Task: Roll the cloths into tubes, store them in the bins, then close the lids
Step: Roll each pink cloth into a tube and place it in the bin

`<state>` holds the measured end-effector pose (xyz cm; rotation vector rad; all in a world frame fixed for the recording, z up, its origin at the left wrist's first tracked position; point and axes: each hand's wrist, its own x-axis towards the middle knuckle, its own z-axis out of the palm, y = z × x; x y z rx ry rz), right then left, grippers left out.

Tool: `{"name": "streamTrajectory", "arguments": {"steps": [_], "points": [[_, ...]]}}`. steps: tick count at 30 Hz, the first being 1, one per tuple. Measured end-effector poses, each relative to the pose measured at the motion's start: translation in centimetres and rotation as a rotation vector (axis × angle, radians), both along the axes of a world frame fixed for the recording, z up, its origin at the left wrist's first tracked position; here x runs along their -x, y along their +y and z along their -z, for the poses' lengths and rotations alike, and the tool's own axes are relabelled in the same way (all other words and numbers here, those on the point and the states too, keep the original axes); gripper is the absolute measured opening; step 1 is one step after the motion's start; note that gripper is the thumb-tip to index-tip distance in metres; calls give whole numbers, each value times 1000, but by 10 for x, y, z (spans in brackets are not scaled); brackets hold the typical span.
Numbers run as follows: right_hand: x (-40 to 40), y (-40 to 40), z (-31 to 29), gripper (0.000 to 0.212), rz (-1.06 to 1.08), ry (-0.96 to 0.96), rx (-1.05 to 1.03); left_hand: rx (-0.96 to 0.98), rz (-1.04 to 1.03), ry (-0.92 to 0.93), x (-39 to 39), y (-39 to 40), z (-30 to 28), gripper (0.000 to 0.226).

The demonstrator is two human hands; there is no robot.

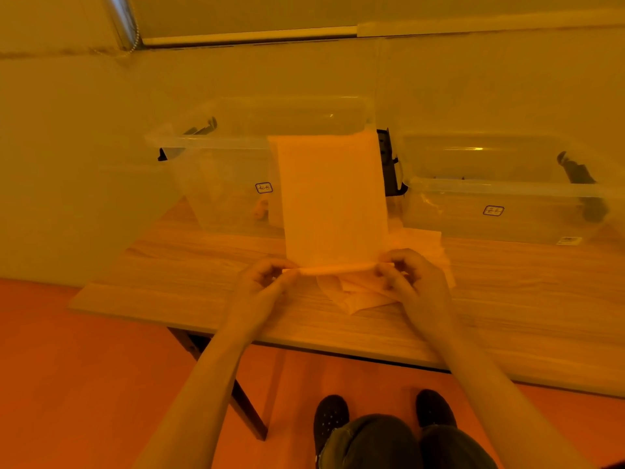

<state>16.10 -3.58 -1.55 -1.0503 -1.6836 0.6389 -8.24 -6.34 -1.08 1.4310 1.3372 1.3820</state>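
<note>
left hand (267, 279): pinching rolled cloth (333, 201) edge, frame centre
right hand (411, 275): pinching other end
bins (220, 170): clear, upper frame, on tabletop (176, 282)
spare cloths (358, 296): under hands

Small framed label (263, 187) on front wall of left clear bin (216, 184): dark handwritten marks, too blurred to read. Similar framed label (493, 210) on front wall of right clear bin (527, 218), likewise illegible. Pale sticker (569, 240) at right bin's lower front corner, print too small to make out.
</note>
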Motion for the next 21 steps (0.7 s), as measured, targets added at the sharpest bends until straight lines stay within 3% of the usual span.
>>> {"name": "streamTrajectory", "arguments": {"steps": [5, 8, 13, 16, 21], "points": [[0, 1, 2, 24, 47, 33, -16, -33, 6, -17, 1, -2, 1, 22], [0, 1, 4, 24, 50, -41, -77, -28, 42, 21, 3, -1, 1, 27], [-3, 4, 7, 24, 53, -60, -33, -1, 41, -12, 1, -3, -2, 12], [-4, 4, 8, 31, 54, -65, -28, 11, 50, -30, 2, -2, 0, 21], [-3, 2, 5, 17, 11, -9, 2, -15, -1, -14, 0, -1, 1, 11]]}}
